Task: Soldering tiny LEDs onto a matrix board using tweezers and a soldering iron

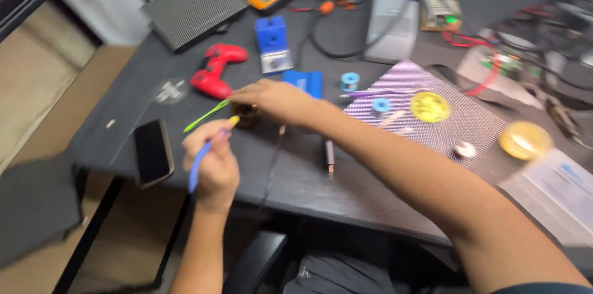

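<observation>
Blue-handled tool [199, 161], yellow tip: gripped in left hand [213, 158], near worktop [296, 176] front edge. Right hand [275, 101] closed over small dark part [247, 115]. Advice: steady part, guide tip slowly. Red controller [216, 70] just beyond.

On the table [321, 189], a phone [152, 152] lies left of the hands, a game controller [216, 70] behind them, a mat [457, 118] to the right

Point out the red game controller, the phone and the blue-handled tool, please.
Red controller [216, 71], head view, on its middle body.
Phone [152, 152], head view, on its dark screen.
Blue-handled tool [199, 164], head view, on the handle below the left hand's fingers.
</observation>
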